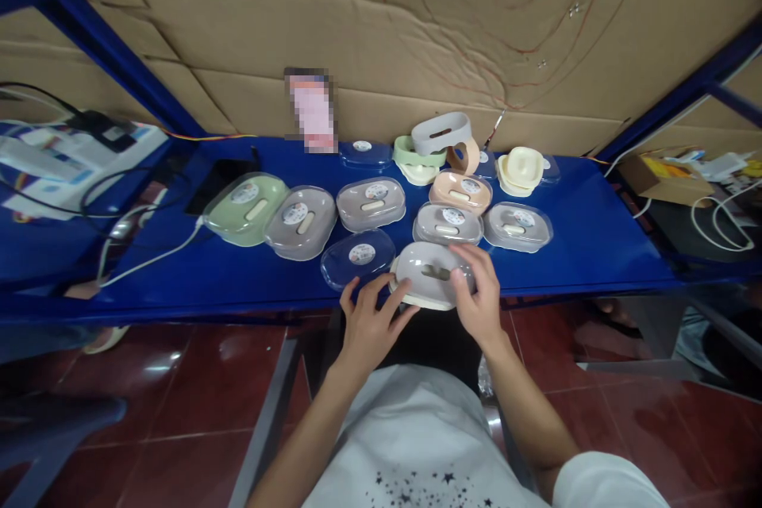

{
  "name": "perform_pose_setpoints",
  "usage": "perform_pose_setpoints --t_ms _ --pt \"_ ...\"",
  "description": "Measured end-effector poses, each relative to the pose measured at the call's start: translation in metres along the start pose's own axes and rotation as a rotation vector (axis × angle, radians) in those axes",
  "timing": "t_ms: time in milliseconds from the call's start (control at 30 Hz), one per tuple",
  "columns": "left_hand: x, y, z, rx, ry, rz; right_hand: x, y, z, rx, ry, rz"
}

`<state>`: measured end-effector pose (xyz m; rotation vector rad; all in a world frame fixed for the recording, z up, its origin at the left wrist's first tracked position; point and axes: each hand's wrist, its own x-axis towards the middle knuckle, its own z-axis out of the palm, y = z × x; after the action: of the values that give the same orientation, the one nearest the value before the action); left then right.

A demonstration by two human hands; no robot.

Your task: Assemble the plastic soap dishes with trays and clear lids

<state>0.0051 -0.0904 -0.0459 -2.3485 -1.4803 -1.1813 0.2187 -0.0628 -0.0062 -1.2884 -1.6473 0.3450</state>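
At the front edge of the blue table sits a grey oval dish (pixel 421 260) with a slot in its middle, on a cream base. My right hand (pixel 479 294) grips its right side, thumb inside the rim and fingers behind. On its left side, my left hand (pixel 372 321) touches the rim and base, its fingers spread. A clear lid (pixel 357 255) with a round label lies just left of the dish. Behind are lidded boxes: a green one (pixel 244 210), several grey ones, such as one (pixel 301 226) beside the green, and a peach one (pixel 461 194).
Along the back of the blue table (pixel 595 230) stand loose green, grey and peach rings (pixel 441 133) and cream parts (pixel 521 169). A phone (pixel 313 111) leans against the cardboard wall. Cables and a dark device (pixel 220 178) lie at left; an open carton (pixel 672 178) is at right.
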Motion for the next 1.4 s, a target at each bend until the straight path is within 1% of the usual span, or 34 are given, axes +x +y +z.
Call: perform_pose_setpoints --t_ms 67,100,167,233,267,333,400,467,533,633,733,867,933,1033,1200,1300,1400 --pt "0.001 -0.004 -0.007 0.001 -0.017 0.011 -0.003 0.006 -0.008 -0.095 -0.167 -0.155" --pt "0.003 -0.008 -0.012 0.007 -0.038 0.021 -0.004 0.009 -0.012 -0.157 -0.231 -0.220" --pt "0.006 -0.016 -0.024 0.033 -0.109 0.036 -0.005 0.014 -0.018 -0.260 -0.305 -0.313" --pt "0.010 -0.024 -0.034 0.063 -0.186 0.034 -0.005 0.018 -0.020 -0.281 -0.348 -0.367" --pt "0.011 -0.026 -0.037 0.071 -0.206 0.029 -0.005 0.018 -0.020 -0.267 -0.366 -0.390" --pt "0.013 -0.028 -0.039 0.072 -0.206 0.019 -0.005 0.018 -0.017 -0.232 -0.395 -0.431" --pt "0.013 -0.029 -0.037 0.068 -0.178 0.009 -0.004 0.016 -0.015 -0.217 -0.425 -0.463" --pt "0.012 -0.031 -0.035 0.078 -0.181 -0.007 -0.003 0.014 -0.015 -0.221 -0.460 -0.484" --pt "0.011 -0.038 -0.037 0.106 -0.208 -0.047 -0.001 0.012 -0.017 -0.238 -0.492 -0.497" --pt "0.010 -0.055 -0.046 0.128 -0.257 -0.131 -0.001 0.011 -0.019 -0.279 -0.528 -0.509" --pt "0.007 -0.069 -0.056 0.092 -0.284 -0.148 -0.004 0.014 -0.016 -0.315 -0.506 -0.522" --pt "0.004 -0.077 -0.065 0.060 -0.224 -0.120 -0.010 0.019 -0.011 -0.337 -0.479 -0.544" --pt "0.002 -0.077 -0.066 0.056 -0.197 -0.113 -0.009 0.019 -0.011 -0.345 -0.486 -0.548" --pt "0.001 -0.071 -0.066 0.023 -0.131 -0.154 -0.004 0.014 -0.013 -0.353 -0.500 -0.546" --pt "0.006 -0.046 -0.060 -0.097 -0.008 -0.264 0.004 0.005 -0.010 -0.382 -0.524 -0.519" --pt "0.014 -0.033 -0.054 -0.166 0.031 -0.253 0.004 0.000 -0.005 -0.437 -0.507 -0.505" --pt "0.021 -0.028 -0.049 -0.198 0.038 -0.218 0.003 -0.005 0.000 -0.458 -0.528 -0.521"
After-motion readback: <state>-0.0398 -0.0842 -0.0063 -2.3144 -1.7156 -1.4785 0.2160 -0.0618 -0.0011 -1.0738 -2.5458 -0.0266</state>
